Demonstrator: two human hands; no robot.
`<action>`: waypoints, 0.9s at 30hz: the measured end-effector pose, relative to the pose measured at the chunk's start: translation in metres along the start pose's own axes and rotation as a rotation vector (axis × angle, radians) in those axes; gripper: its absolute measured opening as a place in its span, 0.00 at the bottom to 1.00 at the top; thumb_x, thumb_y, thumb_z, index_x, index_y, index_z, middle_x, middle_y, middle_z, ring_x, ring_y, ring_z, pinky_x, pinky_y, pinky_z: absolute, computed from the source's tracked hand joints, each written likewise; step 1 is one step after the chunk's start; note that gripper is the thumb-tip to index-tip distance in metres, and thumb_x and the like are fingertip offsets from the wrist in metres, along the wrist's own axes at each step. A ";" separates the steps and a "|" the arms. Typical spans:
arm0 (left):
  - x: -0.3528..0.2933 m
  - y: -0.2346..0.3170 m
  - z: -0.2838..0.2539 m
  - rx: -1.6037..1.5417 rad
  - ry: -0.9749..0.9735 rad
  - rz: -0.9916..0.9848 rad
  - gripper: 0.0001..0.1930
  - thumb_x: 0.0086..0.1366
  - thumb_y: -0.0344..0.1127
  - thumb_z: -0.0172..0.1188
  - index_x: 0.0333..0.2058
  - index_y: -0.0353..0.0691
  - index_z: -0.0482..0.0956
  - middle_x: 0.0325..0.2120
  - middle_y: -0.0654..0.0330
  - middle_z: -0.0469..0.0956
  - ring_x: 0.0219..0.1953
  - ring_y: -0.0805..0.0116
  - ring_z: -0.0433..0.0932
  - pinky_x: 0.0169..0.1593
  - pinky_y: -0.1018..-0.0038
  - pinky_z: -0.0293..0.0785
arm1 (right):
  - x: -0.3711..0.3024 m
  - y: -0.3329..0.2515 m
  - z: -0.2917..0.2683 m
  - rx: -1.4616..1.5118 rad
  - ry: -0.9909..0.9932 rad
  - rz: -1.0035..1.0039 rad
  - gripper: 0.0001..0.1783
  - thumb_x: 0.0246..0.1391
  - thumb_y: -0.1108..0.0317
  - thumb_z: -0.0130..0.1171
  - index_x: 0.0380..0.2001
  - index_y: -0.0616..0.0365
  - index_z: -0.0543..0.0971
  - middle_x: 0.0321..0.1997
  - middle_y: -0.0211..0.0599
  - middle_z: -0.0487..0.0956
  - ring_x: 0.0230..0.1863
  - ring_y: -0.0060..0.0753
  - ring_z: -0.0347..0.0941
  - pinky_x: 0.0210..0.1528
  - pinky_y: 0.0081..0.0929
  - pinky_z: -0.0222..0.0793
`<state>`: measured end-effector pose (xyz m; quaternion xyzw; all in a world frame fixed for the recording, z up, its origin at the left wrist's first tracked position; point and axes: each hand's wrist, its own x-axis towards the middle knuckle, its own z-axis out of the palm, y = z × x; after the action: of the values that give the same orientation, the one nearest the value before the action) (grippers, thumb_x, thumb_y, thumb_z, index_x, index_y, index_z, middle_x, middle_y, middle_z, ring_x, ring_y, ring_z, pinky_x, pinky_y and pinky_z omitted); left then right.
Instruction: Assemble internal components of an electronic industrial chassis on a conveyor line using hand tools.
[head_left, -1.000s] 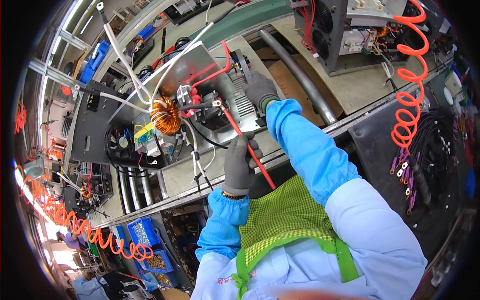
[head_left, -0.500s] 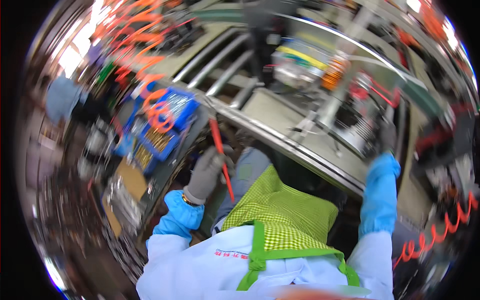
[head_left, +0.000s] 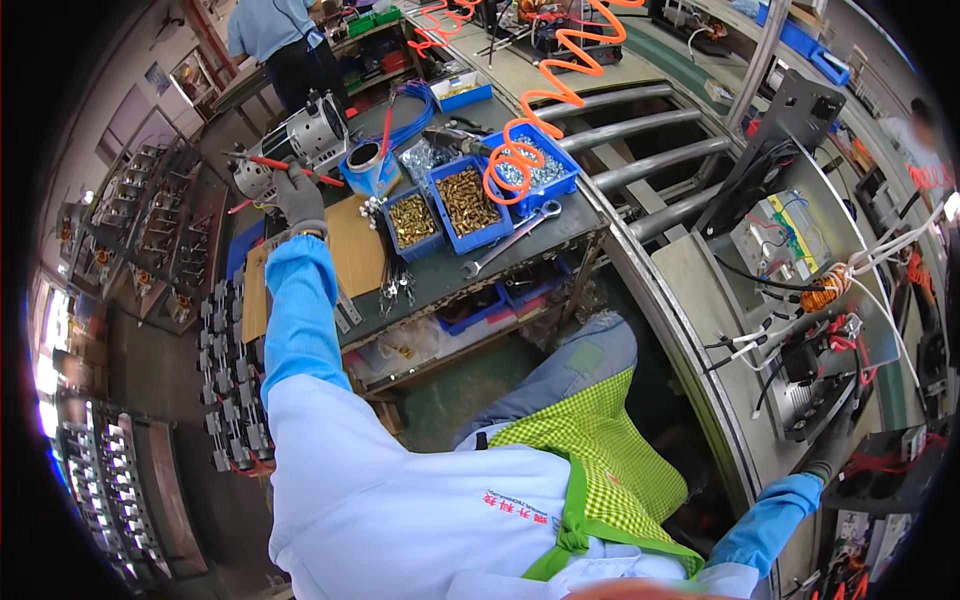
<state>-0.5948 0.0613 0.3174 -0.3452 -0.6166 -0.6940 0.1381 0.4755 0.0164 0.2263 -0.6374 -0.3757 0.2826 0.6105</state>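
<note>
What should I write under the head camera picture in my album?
Two gloved hands at work: the left hand grips something long and red, past blue bins of metal parts.

Even, fairly bright light fills the middle of the frame, and the pale shirt (head_left: pixel 400 490) shows soft folds. At the far left edge, a window-like opening (head_left: pixel 46 370) is blown out to white. The metal rollers (head_left: pixel 660 162) and the wrench (head_left: pixel 513 240) catch glints, while the floor (head_left: pixel 440 400) beneath the tabletop (head_left: pixel 555 228) lies in shadow. The left hand (head_left: pixel 300 200) is reasonably crisp; the right hand (head_left: pixel 830 448), at lower right, looks darker and softer. Fisheye distortion bows straight edges, the corners go black, and a pinkish smear blurs the bottom edge.
</note>
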 end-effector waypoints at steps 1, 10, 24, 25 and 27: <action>0.006 -0.002 0.015 -0.016 -0.016 0.000 0.14 0.70 0.39 0.45 0.47 0.36 0.70 0.35 0.57 0.78 0.33 0.69 0.78 0.32 0.74 0.77 | -0.001 0.003 -0.029 -0.746 0.103 -0.187 0.27 0.60 0.60 0.50 0.61 0.56 0.63 0.56 0.39 0.68 0.52 0.34 0.67 0.49 0.28 0.67; 0.060 -0.082 0.045 0.325 0.041 0.060 0.17 0.66 0.43 0.47 0.48 0.42 0.73 0.33 0.47 0.79 0.34 0.49 0.79 0.39 0.58 0.73 | -0.115 -0.121 0.056 -0.114 0.497 -0.146 0.26 0.61 0.55 0.52 0.57 0.59 0.67 0.53 0.38 0.73 0.54 0.34 0.69 0.55 0.31 0.64; 0.055 -0.123 0.046 1.079 -0.216 -0.234 0.19 0.63 0.48 0.50 0.47 0.44 0.74 0.36 0.42 0.78 0.42 0.42 0.76 0.48 0.54 0.70 | -0.178 -0.179 0.322 -0.340 -0.241 -0.783 0.20 0.56 0.74 0.51 0.53 0.64 0.69 0.54 0.45 0.70 0.46 0.30 0.70 0.48 0.23 0.67; 0.042 -0.111 0.053 1.078 -0.216 -0.240 0.19 0.63 0.48 0.50 0.47 0.44 0.74 0.36 0.42 0.78 0.42 0.42 0.76 0.48 0.54 0.70 | -0.184 -0.181 0.342 -0.338 -0.321 -0.856 0.20 0.55 0.74 0.52 0.52 0.64 0.69 0.55 0.46 0.70 0.46 0.30 0.71 0.47 0.24 0.68; 0.010 -0.073 0.062 0.794 -0.047 0.450 0.19 0.58 0.45 0.55 0.45 0.42 0.75 0.37 0.46 0.78 0.39 0.45 0.77 0.45 0.53 0.71 | -0.197 -0.182 0.368 -0.361 -0.472 -0.804 0.19 0.52 0.75 0.53 0.50 0.64 0.71 0.56 0.47 0.68 0.47 0.32 0.71 0.44 0.26 0.69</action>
<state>-0.6278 0.1372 0.2685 -0.4065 -0.7474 -0.3487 0.3931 0.0399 0.0574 0.3520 -0.4563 -0.7624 0.0921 0.4495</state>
